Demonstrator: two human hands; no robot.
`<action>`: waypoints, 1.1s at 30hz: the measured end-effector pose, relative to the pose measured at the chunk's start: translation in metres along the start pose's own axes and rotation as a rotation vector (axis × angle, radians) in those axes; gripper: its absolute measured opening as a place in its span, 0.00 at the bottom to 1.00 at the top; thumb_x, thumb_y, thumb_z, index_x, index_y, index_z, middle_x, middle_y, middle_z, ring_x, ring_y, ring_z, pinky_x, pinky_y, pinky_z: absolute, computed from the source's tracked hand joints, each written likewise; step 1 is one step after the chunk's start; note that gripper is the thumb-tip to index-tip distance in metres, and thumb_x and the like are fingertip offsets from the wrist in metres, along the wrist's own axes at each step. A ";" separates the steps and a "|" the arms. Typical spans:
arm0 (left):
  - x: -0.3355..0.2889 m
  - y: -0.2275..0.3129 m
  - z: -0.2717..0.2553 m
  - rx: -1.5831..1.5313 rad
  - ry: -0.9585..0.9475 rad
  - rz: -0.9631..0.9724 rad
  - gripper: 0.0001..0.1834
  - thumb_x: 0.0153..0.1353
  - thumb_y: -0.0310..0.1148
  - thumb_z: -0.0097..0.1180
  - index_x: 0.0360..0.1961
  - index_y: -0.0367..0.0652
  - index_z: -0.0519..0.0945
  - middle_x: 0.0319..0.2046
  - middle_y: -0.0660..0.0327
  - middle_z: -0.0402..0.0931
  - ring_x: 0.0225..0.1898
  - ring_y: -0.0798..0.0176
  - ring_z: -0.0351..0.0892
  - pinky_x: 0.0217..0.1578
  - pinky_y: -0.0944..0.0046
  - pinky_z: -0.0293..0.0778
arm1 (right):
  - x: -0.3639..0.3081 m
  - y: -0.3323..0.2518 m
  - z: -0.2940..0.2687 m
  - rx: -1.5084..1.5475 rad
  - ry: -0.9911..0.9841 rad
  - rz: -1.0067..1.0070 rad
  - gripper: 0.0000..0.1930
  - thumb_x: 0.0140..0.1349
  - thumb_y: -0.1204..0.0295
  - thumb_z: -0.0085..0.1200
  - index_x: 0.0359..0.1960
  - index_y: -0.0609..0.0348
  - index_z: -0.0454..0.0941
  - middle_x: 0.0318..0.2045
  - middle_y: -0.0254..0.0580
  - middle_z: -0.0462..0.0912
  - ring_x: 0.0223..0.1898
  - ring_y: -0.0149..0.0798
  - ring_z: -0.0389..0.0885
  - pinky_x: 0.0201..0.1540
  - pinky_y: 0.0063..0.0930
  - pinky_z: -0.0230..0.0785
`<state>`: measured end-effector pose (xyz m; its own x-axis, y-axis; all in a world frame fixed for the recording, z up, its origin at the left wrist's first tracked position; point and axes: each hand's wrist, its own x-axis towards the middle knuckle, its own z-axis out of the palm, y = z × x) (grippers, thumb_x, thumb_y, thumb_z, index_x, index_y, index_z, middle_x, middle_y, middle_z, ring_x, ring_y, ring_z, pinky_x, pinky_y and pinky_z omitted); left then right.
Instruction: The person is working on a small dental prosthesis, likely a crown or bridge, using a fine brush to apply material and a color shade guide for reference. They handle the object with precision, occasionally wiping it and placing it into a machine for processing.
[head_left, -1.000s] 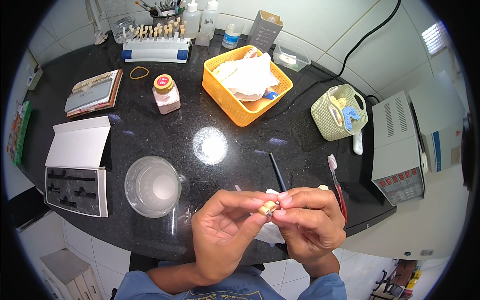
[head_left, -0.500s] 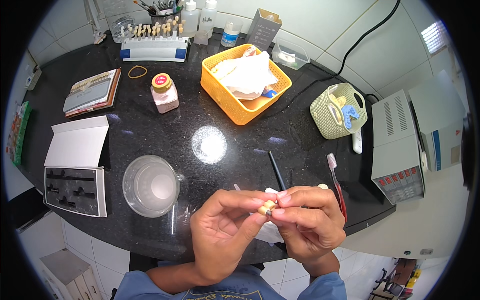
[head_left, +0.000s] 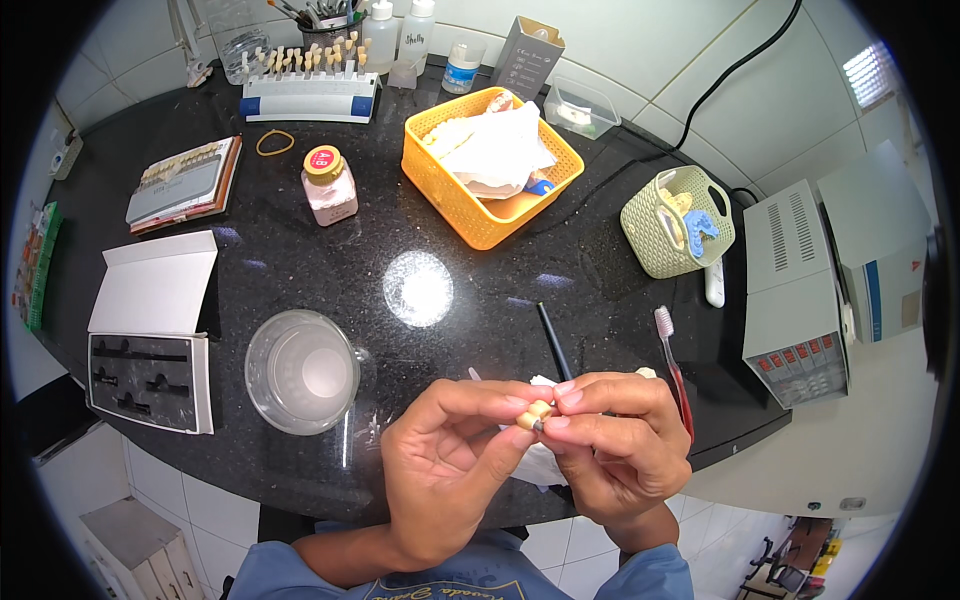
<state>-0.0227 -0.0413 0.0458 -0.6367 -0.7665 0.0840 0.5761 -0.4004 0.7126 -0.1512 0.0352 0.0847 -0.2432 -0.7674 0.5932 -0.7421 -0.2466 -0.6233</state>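
My left hand and my right hand meet over the near edge of the dark counter. Between their fingertips is a small yellowish dental crown, rounded like back teeth, with a grey metallic bit at its lower right. Thumb and forefinger of my left hand pinch its left side, and the right fingertips press on the other side by the grey bit. White tissue lies beneath the hands, partly hidden. A dark slim handle sticks out beyond the right fingers.
A glass cup stands left of my hands, beside an open box. Toward the back are a pink-filled jar, a yellow basket and a shade guide. On the right are a toothbrush, a pale green basket and a grey machine.
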 end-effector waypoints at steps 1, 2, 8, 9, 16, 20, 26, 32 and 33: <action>0.000 0.000 0.000 0.000 0.002 -0.001 0.11 0.63 0.16 0.58 0.45 0.35 0.73 0.48 0.43 0.79 0.51 0.60 0.81 0.55 0.62 0.76 | 0.000 0.000 0.000 -0.001 -0.001 0.000 0.17 0.47 0.86 0.69 0.40 0.58 0.86 0.42 0.42 0.81 0.41 0.39 0.85 0.41 0.28 0.83; 0.000 0.000 0.000 0.000 0.004 -0.003 0.11 0.63 0.16 0.58 0.45 0.35 0.73 0.48 0.43 0.79 0.51 0.60 0.81 0.55 0.62 0.76 | 0.000 0.000 0.000 -0.002 -0.002 0.001 0.17 0.47 0.86 0.69 0.40 0.58 0.86 0.42 0.42 0.81 0.41 0.39 0.85 0.41 0.28 0.83; 0.000 0.000 0.001 -0.003 0.009 -0.010 0.11 0.63 0.16 0.58 0.45 0.35 0.72 0.48 0.44 0.79 0.50 0.61 0.81 0.55 0.62 0.76 | 0.001 -0.001 -0.001 -0.021 -0.011 -0.001 0.17 0.47 0.85 0.70 0.41 0.58 0.86 0.42 0.42 0.81 0.41 0.39 0.85 0.41 0.28 0.83; 0.000 0.000 0.001 -0.002 0.007 -0.009 0.11 0.63 0.16 0.57 0.44 0.35 0.72 0.48 0.44 0.79 0.50 0.61 0.81 0.55 0.62 0.76 | 0.001 -0.001 -0.001 -0.026 -0.014 -0.002 0.17 0.47 0.85 0.70 0.41 0.58 0.86 0.42 0.42 0.81 0.42 0.39 0.85 0.41 0.28 0.83; 0.000 0.000 0.001 -0.001 0.005 -0.001 0.10 0.64 0.16 0.57 0.44 0.35 0.72 0.48 0.45 0.79 0.50 0.61 0.81 0.55 0.62 0.76 | 0.001 0.000 -0.001 -0.037 -0.019 -0.002 0.18 0.47 0.85 0.70 0.41 0.58 0.86 0.42 0.42 0.81 0.41 0.39 0.85 0.41 0.28 0.83; 0.000 0.000 0.001 0.000 0.002 0.003 0.10 0.64 0.16 0.57 0.44 0.35 0.73 0.48 0.45 0.79 0.51 0.61 0.81 0.55 0.62 0.76 | 0.001 0.000 -0.001 -0.052 -0.020 -0.010 0.18 0.46 0.84 0.71 0.41 0.58 0.86 0.42 0.42 0.82 0.40 0.39 0.86 0.40 0.28 0.83; 0.001 0.000 0.002 -0.023 0.005 -0.003 0.10 0.63 0.15 0.57 0.44 0.35 0.73 0.48 0.45 0.79 0.51 0.61 0.81 0.55 0.63 0.77 | 0.001 -0.002 -0.001 -0.028 0.011 0.011 0.18 0.48 0.82 0.71 0.43 0.57 0.85 0.43 0.45 0.82 0.41 0.40 0.86 0.40 0.28 0.83; 0.000 0.000 0.001 -0.027 0.007 -0.001 0.11 0.62 0.15 0.58 0.43 0.35 0.73 0.48 0.45 0.79 0.51 0.61 0.81 0.55 0.63 0.77 | -0.003 0.000 -0.001 -0.046 0.003 -0.014 0.18 0.49 0.80 0.72 0.43 0.56 0.84 0.44 0.46 0.82 0.42 0.41 0.87 0.42 0.29 0.84; 0.000 0.000 0.002 -0.030 0.007 -0.001 0.11 0.62 0.15 0.58 0.43 0.35 0.73 0.48 0.45 0.79 0.51 0.61 0.81 0.55 0.63 0.77 | -0.003 0.000 -0.002 -0.057 0.000 -0.027 0.18 0.49 0.80 0.73 0.43 0.56 0.84 0.44 0.45 0.82 0.42 0.41 0.87 0.43 0.29 0.84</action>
<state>-0.0237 -0.0407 0.0470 -0.6340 -0.7694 0.0785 0.5906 -0.4161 0.6915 -0.1516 0.0383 0.0836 -0.2233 -0.7608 0.6094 -0.7829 -0.2325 -0.5771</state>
